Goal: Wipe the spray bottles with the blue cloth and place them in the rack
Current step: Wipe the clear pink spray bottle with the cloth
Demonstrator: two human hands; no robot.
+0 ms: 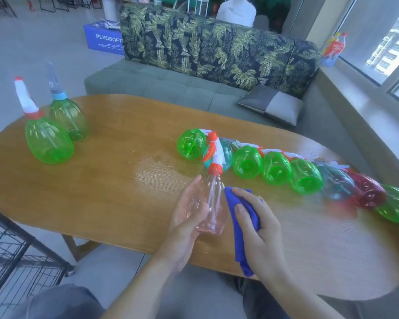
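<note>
Wooden table (101,185), left hand (189,217) gripping clear bottle (211,203), right hand (260,229) clutching blue cloth (242,229)

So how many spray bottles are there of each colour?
Green: 7, two standing and five lying in the row
Teal: 2
Red: 1
Clear pinkish, held in the left hand: 1
Total: 11 on or over the table

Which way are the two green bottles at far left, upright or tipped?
Upright: both green bottles stand on their bases on the table, nozzles up.
</note>
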